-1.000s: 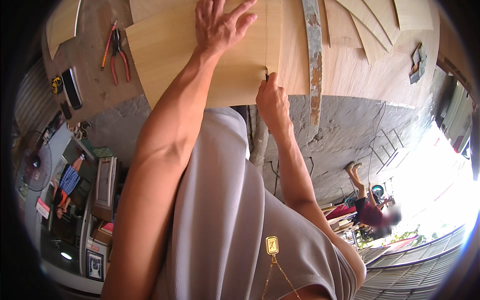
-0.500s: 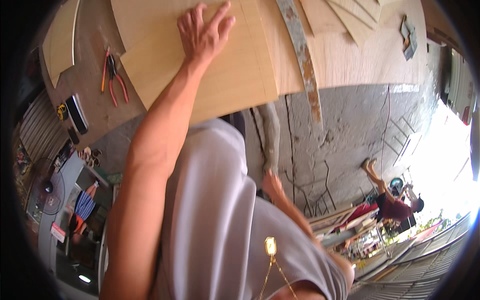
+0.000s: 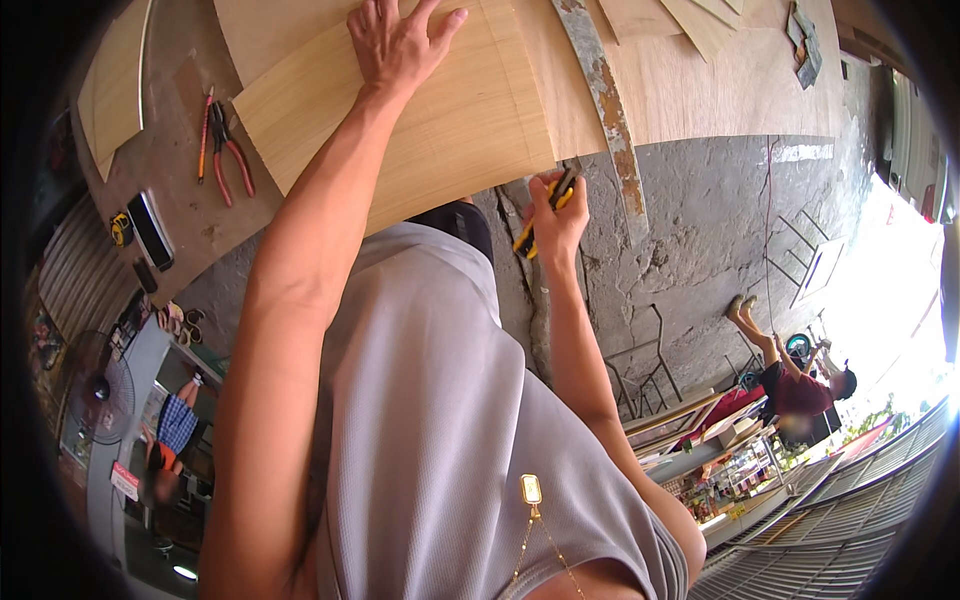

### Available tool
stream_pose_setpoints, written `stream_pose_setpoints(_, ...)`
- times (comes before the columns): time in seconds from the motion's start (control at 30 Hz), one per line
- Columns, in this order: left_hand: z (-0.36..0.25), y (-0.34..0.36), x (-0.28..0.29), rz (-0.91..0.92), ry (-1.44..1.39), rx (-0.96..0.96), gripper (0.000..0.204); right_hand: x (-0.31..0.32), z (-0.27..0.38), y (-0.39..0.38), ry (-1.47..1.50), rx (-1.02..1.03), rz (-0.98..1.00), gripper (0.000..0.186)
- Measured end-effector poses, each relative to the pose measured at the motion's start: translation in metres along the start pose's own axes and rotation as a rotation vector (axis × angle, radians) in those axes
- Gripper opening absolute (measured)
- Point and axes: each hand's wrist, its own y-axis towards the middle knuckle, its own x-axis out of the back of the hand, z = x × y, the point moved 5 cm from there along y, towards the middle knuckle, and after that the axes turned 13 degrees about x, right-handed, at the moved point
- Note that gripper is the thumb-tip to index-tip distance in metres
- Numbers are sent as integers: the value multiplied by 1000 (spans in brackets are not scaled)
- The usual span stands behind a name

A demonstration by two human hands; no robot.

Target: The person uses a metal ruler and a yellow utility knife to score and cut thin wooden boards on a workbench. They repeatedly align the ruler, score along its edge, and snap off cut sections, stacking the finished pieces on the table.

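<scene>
My left hand (image 3: 395, 50) lies with fingers spread on a light plywood sheet (image 3: 450, 130) that has a faint line near its right side. My right hand (image 3: 558, 215) is closed around a yellow-and-black utility knife (image 3: 525, 240), held at the sheet's near right edge, over the floor. To the right, a long rust-patched metal straightedge (image 3: 605, 100) lies across the boards and projects past the near edge. On the left lie an orange pencil (image 3: 205, 145) and red-handled pliers (image 3: 235, 160).
The brown work surface (image 3: 175, 250) also carries a phone (image 3: 148, 225), a tape measure (image 3: 121, 229), more plywood pieces (image 3: 705, 20) and a dark scrap (image 3: 805, 50). Below are cracked concrete (image 3: 680, 230) and metal rods. Two other people (image 3: 800, 390) (image 3: 175, 420) are farther off, beside clutter and a fan.
My right hand left the line on the sheet, dropped low half a second ago, and has risen to the near edge with the knife. My left hand stays on the sheet; the view has shifted.
</scene>
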Motion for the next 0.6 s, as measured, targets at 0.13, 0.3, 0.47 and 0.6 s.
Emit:
stream_pose_setpoints(0.13,0,8,-1,2,-21,-33,49,-15,-5,5,173,-22,-91,24)
stream_pose_setpoints(0.3,-3,13,-2,23,-8,-41,48,-19,-5,7,202,-92,-115,25)
stream_pose_setpoints(0.47,12,7,-21,34,110,-22,43,-12,22,18,-311,85,28,15)
stream_pose_setpoints(0.6,13,7,-19,40,84,-13,43,-43,69,70,-267,316,178,19)
